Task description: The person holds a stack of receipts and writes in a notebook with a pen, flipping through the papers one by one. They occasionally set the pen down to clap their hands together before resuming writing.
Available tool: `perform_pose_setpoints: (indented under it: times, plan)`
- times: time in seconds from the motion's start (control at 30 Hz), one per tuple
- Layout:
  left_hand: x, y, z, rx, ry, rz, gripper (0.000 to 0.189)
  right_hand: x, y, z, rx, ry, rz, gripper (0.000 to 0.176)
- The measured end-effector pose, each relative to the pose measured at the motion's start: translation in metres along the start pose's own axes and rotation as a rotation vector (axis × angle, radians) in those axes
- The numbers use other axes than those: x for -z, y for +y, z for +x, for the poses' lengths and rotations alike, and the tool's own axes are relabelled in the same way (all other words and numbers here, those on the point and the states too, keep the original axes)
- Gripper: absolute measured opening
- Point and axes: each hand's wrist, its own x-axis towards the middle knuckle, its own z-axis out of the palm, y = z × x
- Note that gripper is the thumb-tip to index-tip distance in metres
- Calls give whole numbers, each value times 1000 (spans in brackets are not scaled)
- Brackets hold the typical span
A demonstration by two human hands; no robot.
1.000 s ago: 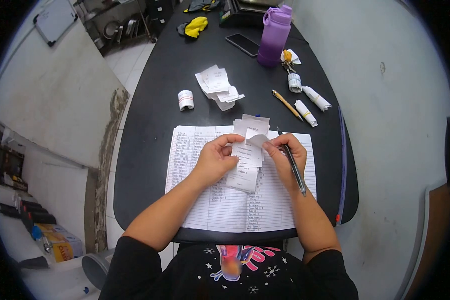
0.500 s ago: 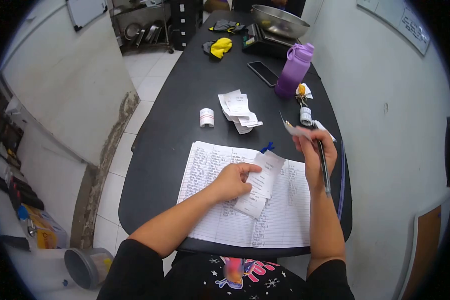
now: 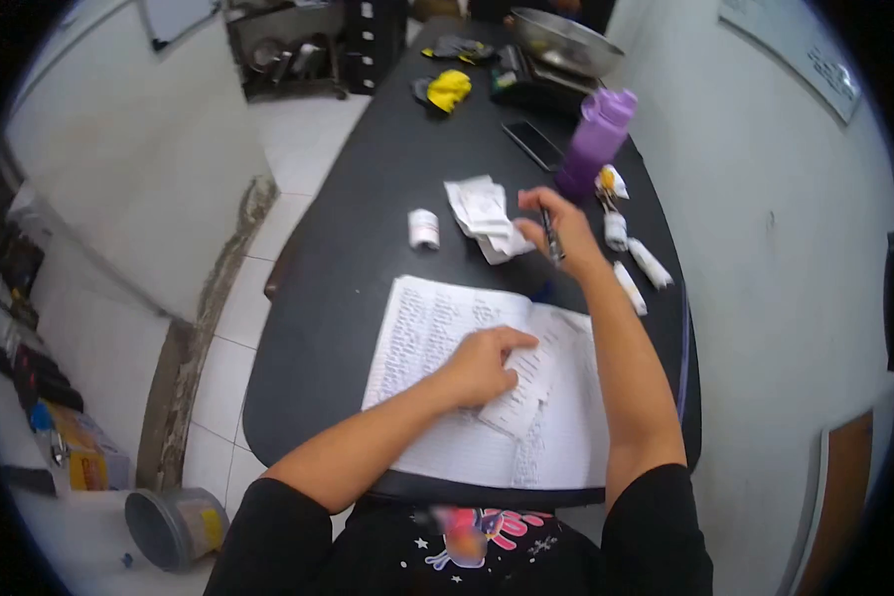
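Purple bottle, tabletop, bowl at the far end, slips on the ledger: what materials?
Purple bottle: likely plastic; matte, opaque, with a moulded lid loop.
Tabletop: black, smooth, faint sheen; laminate or painted board, cannot tell which.
Bowl: metal, probably stainless steel; silver-grey with bright glare.
Slips: thin white printed paper, bent and curling.

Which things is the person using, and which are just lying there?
In use: left hand on white paper slips, lined open notebook, right hand gripping dark pen, crumpled white receipt pile.
Lying about: purple plastic bottle, black phone, yellow cloth, small white paper roll.
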Motion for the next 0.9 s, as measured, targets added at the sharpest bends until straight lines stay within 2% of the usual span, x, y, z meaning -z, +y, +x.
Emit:
perform_pose_setpoints:
  times: [0.03, 0.07, 0.17, 0.23, 0.27, 0.3, 0.33, 0.43, 0.53, 0.63, 0.73, 0.8, 0.9]
  plan:
    - [0, 4, -1, 36, -4, -9, 49, 11, 1, -7, 134, 77, 6, 27]
    - [-2, -1, 0, -16, 9, 13, 50, 31, -8, -21, 26, -4, 92, 30]
    - [-5, 2, -2, 25, -15, -22, 49, 76, -42, -81, -207, -95, -34, 34]
    - [-10, 1, -3, 53, -32, -57, 48, 87, -49, -126, -214, -108, -168, 34]
    - [-13, 3, -4, 27, -30, -23, 48, 85, -45, -148, -113, -104, -305, 34]
    - [-16, 7, -7, 1, -29, 13, 47, 82, -41, -169, -11, -99, -440, 34]
    - [-19, 11, -9, -26, -28, 50, 47, 79, -45, -185, -169, -201, -453, 31]
    - [-29, 20, -15, -85, -50, 178, 46, 65, -44, -216, -206, -266, -545, 37]
    - [-32, 24, -22, -281, 34, 558, 42, 59, -42, -230, -229, -271, -600, 44]
    - [-27, 26, -22, -222, -50, 638, 50, 61, -41, -232, -262, -249, -557, 49]
    - [-7, 41, -30, -175, -47, 642, 67, 72, -52, -233, -228, -155, -500, 51]
    - [17, 69, -41, -288, 31, 734, 82, 89, -72, -232, -169, -92, -481, 51]
    - [34, 106, -61, -498, 34, 596, 94, 109, -110, -237, 50, -225, -308, 45]
